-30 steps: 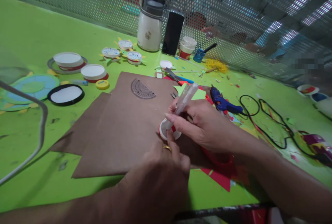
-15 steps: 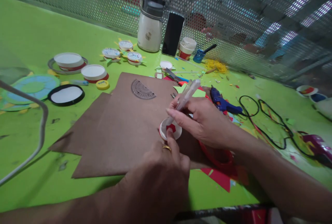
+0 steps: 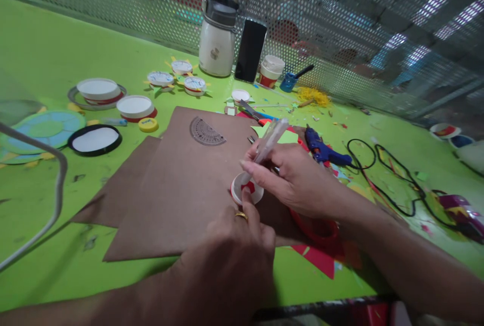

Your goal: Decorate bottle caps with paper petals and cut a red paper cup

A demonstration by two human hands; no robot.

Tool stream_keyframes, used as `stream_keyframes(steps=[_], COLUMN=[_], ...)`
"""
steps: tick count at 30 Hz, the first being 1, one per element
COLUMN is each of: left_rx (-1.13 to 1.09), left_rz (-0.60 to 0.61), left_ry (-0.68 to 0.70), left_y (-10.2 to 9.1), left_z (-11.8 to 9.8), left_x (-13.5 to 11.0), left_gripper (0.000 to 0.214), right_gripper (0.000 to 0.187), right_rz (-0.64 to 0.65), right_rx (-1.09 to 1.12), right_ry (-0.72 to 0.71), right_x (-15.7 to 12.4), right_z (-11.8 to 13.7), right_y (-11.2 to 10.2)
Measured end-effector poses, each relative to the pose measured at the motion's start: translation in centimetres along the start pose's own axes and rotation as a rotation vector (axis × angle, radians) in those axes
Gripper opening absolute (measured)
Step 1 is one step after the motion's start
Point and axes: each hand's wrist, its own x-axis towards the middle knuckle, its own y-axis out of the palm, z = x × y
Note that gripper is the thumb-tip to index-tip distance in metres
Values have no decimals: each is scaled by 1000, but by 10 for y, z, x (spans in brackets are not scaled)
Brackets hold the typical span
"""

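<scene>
My right hand point(image 3: 298, 177) is closed around a clear-barrelled pen point(image 3: 273, 138), its tip down at a small white round lid point(image 3: 236, 192). A small red hexagon point(image 3: 249, 185) lies on the lid. My left hand point(image 3: 234, 250), with a gold ring, presses an index fingertip on the hexagon while its other fingers are curled; its thumb is hidden. The lid rests on brown cardboard sheets point(image 3: 170, 205), where a clear protractor point(image 3: 207, 131) also lies. Red-handled scissors point(image 3: 317, 227) are partly covered by my right forearm.
Beyond the cardboard are a white bottle point(image 3: 216, 46), a phone point(image 3: 250, 51) and several decorated discs point(image 3: 160, 79). A blue glue gun point(image 3: 323, 148) with a black cable lies to the right. A white cable point(image 3: 59, 185) crosses the left side; a perforated screen point(image 3: 113, 8) borders the back.
The view has shifted very slightly. Both hands keep nearly the same places, with the pen at the lid and the left fingertip on the hexagon.
</scene>
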Motion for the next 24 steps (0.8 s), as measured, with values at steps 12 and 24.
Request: stream_keyframes(steps=[12,24], left_rx=[-16,-1], left_rz=[74,55], left_ry=[-22,-45], left_y=[0,-3], left_z=[-3,-2], left_x=[-2,-1], left_gripper=[18,20], right_gripper=[26,26], right_rz=[32,-52], right_rx=[19,63], right_ry=[36,18], right_x=[0,3], right_z=[2,-7], right_y=[-1,1])
